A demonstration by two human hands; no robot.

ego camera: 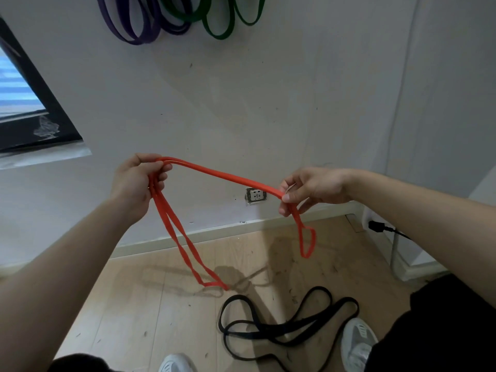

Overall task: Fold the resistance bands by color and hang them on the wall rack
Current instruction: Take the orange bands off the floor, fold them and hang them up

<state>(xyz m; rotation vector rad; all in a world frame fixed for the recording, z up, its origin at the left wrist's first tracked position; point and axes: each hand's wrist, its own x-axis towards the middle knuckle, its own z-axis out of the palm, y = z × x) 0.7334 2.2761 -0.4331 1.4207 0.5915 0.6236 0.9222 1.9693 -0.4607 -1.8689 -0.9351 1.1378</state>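
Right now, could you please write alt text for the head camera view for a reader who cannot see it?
The left hand and right hand hold an orange resistance band between them, its looped ends dangling, before a white wall. Black bands lie on the wooden floor; purple bands and green bands hang above.

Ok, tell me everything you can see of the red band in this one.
The red band is a narrow, flat, orange-red loop that looks rubbery and matte. It is doubled: two strands run together from the left hand, slanting down to the right hand. A long, twisted loop hangs below the left grip, almost to the floor; whether it touches is unclear. A short loop dangles below the right grip. Both hands curl round it, in front of the wall.
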